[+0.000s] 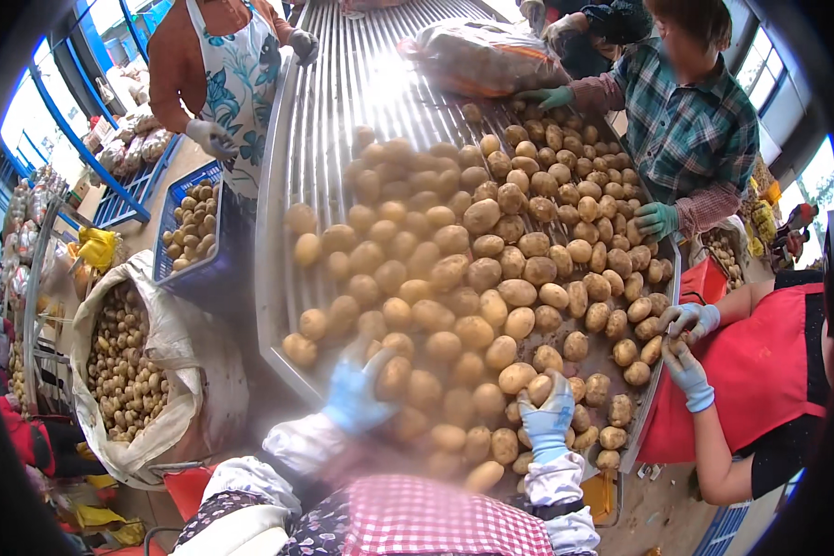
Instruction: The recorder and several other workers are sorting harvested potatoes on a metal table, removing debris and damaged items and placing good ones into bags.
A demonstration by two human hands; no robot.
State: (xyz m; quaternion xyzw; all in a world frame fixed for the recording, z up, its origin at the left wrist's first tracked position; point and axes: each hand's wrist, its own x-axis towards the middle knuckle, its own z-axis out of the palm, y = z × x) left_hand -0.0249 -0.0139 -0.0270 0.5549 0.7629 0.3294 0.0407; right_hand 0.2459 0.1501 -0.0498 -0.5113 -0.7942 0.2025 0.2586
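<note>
Along the ribbed metal table (pixel 329 120): loose potatoes (pixel 519 294), spread to the near edge; left hand (pixel 357 397), blue-gloved, blurred among them, grip unclear; right hand (pixel 549 417), gloved, curled around one potato (pixel 538 389)

The wearer's two hands (pixel 357 397) (pixel 549 419), one metal table (pixel 335 83), one blue crate (pixel 191 271), over a hundred potatoes (pixel 481 216)
</note>
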